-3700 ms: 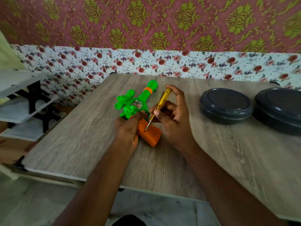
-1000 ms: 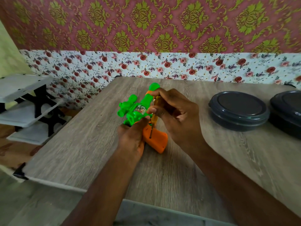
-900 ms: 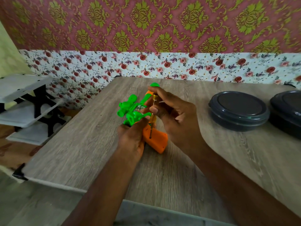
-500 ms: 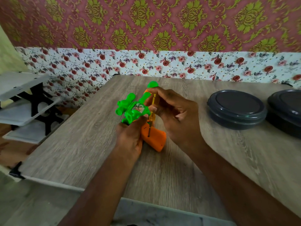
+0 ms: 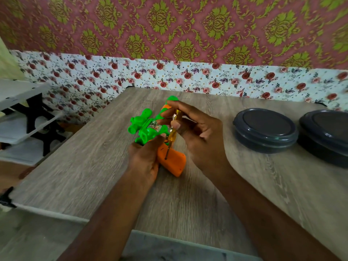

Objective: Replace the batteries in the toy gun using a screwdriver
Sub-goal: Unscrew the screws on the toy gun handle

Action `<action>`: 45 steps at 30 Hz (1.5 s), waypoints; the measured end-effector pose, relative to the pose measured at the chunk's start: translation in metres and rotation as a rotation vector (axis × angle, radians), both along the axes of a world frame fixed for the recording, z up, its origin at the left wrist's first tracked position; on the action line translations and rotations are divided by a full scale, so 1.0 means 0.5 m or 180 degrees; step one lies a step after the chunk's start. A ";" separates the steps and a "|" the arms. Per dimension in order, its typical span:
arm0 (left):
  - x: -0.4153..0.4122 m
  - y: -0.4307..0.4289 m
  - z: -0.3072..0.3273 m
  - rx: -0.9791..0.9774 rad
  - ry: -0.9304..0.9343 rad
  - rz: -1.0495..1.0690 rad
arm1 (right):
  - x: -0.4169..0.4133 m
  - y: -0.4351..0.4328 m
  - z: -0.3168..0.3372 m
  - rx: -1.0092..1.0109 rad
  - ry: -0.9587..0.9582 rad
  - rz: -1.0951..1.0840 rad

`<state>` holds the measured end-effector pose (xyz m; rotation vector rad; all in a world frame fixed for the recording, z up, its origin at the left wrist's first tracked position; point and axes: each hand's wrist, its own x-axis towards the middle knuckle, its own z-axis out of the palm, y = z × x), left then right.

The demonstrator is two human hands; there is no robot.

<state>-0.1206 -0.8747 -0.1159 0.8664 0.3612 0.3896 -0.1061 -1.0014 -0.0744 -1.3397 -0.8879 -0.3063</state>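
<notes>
Toy gun [image 5: 146, 129] green and orange; left grip [image 5: 145, 159] holds it; right grip [image 5: 199, 138] pinches yellow screwdriver [image 5: 172, 135].

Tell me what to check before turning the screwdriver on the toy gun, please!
1. Left hand grips the toy gun: ok.
2. Right hand pinches the screwdriver: ok.
3. Screwdriver tip touches the orange handle: ok.
4. Tip sits in a screw head: cannot tell, too small to see.
5. Dark tubs lie apart from both hands: ok.
</notes>
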 end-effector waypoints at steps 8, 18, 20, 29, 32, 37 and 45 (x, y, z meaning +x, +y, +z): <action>-0.003 -0.001 0.002 -0.0025 -0.0088 -0.0038 | 0.006 -0.001 0.006 -0.0104 -0.0105 -0.0151; 0.006 0.000 -0.005 -0.0042 0.0002 0.0080 | 0.004 0.003 0.010 -0.0264 -0.0282 -0.0311; 0.006 0.001 -0.004 -0.0054 0.0014 0.0077 | 0.005 0.002 0.009 -0.0308 -0.0272 -0.0211; 0.009 0.003 -0.006 -0.0051 0.0072 0.0062 | -0.004 -0.006 0.008 -0.0115 -0.0134 -0.0142; 0.008 0.002 -0.005 -0.0066 0.0066 0.0069 | 0.001 -0.001 0.011 -0.0195 -0.0553 -0.0604; 0.009 0.005 -0.009 -0.0093 0.0065 0.0047 | 0.008 -0.006 0.003 -0.0195 -0.0501 -0.0310; 0.014 0.005 -0.012 -0.0125 0.0033 0.0067 | 0.010 -0.005 0.001 -0.0175 -0.0534 -0.0337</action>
